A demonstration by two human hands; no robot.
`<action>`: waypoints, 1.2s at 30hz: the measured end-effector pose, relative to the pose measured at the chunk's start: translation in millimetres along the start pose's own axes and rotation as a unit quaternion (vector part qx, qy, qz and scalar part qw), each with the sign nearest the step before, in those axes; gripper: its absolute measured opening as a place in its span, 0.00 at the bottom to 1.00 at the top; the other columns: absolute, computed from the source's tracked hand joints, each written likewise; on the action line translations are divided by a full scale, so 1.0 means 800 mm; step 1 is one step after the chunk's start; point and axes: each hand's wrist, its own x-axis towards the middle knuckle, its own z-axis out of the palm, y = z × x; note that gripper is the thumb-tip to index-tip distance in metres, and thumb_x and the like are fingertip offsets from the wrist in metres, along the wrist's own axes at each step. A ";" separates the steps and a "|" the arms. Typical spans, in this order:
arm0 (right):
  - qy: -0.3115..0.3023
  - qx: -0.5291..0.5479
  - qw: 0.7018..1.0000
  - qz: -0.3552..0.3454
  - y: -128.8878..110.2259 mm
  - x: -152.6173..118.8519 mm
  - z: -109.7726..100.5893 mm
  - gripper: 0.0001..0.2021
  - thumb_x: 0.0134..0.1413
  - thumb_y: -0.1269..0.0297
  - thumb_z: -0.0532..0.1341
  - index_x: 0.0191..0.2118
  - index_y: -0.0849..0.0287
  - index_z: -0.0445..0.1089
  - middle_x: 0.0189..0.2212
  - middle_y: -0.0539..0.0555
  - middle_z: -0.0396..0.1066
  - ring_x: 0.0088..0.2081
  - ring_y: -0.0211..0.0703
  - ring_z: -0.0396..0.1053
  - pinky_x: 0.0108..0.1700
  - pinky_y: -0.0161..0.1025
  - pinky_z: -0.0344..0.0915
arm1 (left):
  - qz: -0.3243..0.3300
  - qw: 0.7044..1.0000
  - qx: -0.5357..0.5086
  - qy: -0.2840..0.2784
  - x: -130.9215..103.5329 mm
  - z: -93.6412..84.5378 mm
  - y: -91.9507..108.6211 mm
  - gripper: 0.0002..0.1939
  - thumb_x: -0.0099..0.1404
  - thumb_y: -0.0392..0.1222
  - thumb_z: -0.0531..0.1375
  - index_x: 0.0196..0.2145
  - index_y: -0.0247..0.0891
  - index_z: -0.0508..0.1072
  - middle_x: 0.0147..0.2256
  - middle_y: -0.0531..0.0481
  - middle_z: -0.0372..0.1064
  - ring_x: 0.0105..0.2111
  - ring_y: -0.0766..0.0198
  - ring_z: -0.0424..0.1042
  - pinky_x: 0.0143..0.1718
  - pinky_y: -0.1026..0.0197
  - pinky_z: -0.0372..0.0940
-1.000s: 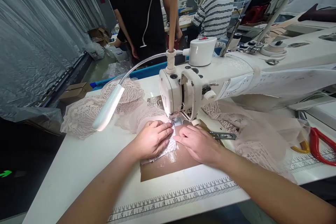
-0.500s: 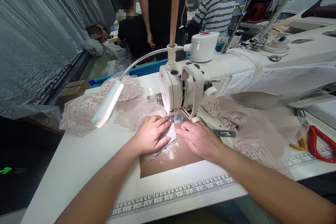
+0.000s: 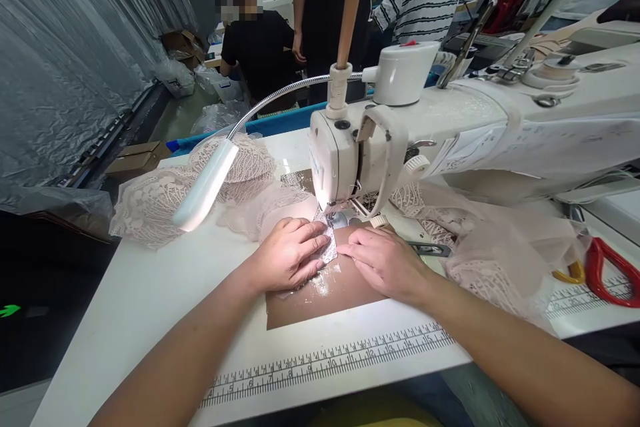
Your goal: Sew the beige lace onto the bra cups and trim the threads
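My left hand point(image 3: 294, 253) lies with fingers stretched over a narrow strip of pale lace point(image 3: 330, 250), pressing it down in front of the sewing machine point(image 3: 333, 160). The lace runs up toward the presser foot area, which is partly hidden. At the strip's right edge my right hand point(image 3: 383, 259) is closed, index finger and thumb together on the border of the lace. Both hands rest over a brown sheet point(image 3: 300, 312) on the white table. More pale lace point(image 3: 240, 167) is bunched behind my left hand.
A white gooseneck lamp point(image 3: 206, 187) leans over the table's left side. Sheer lace fabric point(image 3: 493, 240) lies to the right, beside red-handled scissors point(image 3: 597, 273). A printed ruler point(image 3: 320, 367) lines the front edge. People stand and sit behind the machine.
The camera view has tilted and shifted slightly. The left fingers have drawn back a little from the needle area, exposing more of the lace; the right hand stays by its edge.
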 end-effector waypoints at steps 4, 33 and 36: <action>-0.014 0.001 1.000 -0.006 -0.001 -0.001 -0.001 0.15 0.55 0.76 0.53 0.42 0.56 0.74 0.29 0.52 0.66 0.32 0.40 0.59 0.34 0.37 0.53 | 0.015 1.000 -0.008 -0.008 0.000 -0.002 0.002 0.22 0.67 0.48 0.50 0.54 0.38 0.66 0.55 0.41 0.62 0.46 0.53 0.63 0.49 0.50 0.57; -0.016 0.009 1.000 -0.019 -0.003 0.001 0.001 0.15 0.55 0.76 0.51 0.42 0.57 0.73 0.29 0.52 0.66 0.31 0.39 0.59 0.34 0.37 0.52 | 0.035 0.998 -0.059 -0.018 -0.006 -0.005 0.003 0.17 0.66 0.43 0.53 0.51 0.45 0.70 0.40 0.45 0.65 0.40 0.59 0.64 0.46 0.54 0.58; -0.027 -0.022 0.999 -0.036 -0.003 -0.001 0.002 0.15 0.54 0.76 0.52 0.42 0.58 0.73 0.30 0.53 0.66 0.32 0.40 0.58 0.34 0.38 0.52 | 0.033 0.997 -0.070 -0.006 -0.005 -0.005 0.004 0.16 0.66 0.43 0.53 0.50 0.44 0.71 0.45 0.44 0.66 0.43 0.58 0.64 0.47 0.54 0.59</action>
